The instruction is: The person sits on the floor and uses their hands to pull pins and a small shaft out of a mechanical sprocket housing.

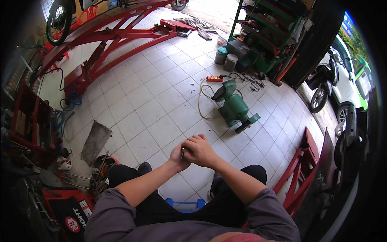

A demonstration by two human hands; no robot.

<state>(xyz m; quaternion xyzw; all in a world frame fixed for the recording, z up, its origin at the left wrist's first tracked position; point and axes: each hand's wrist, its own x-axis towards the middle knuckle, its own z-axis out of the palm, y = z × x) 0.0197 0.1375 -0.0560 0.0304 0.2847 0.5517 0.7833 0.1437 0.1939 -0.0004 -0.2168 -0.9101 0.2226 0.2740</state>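
both hands meet over the knees, left hand [177, 155] w/ grip closed on a small dark metal piece [182, 153], prob. stiff, light, easy to drop, best pinched at its ends, right hand [200, 150] wrapped over it, grip closed; green bench grinder [235, 107] far right on tiled floor [149, 109], blue stool [186, 203] near.

Bright daylight from outside (soft shadows); fisheye-bent, dark rim.
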